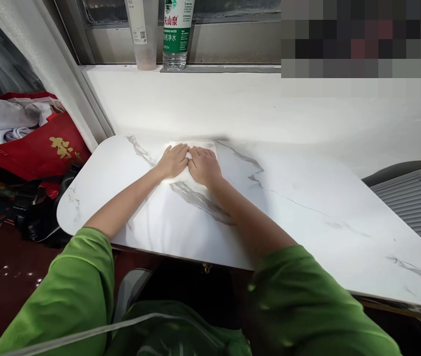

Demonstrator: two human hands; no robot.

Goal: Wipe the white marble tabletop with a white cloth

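1. White cloth [185, 174] on table [306, 222], directly under left hand [173, 160] and right hand [205, 165].
2. We see fingers laid flat, narrowly spaced, neither hand nearer.
3. Long axis (mostly covered): we can't tell.

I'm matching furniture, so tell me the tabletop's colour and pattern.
The tabletop is white with grey-brown, marble-like veins; the head view shows it best.

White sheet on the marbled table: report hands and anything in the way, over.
Left hand and right hand palm-down on white sheet, side by side. Sheet on table, partly hidden. Bottle and cup on window sill, out of the way.
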